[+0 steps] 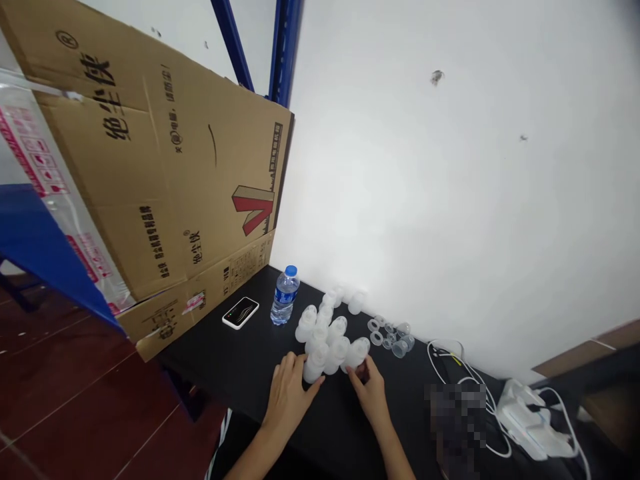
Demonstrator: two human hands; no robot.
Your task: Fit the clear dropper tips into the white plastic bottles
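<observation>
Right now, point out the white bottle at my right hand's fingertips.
It is the white bottle at the cluster's front right: it alone is at the right hand, while the left hand is by the front-left one.

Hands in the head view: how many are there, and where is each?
2: the left hand at the nearest white bottle, the right hand at the front-right white bottle. The pixelated patch could hide something.

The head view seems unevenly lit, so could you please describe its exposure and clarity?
Head view: the wall is bright, the tabletop dark; head view: the rearmost white bottles look washed out against the wall; head view: a pixelated patch at lower right hides what lies there.
</observation>
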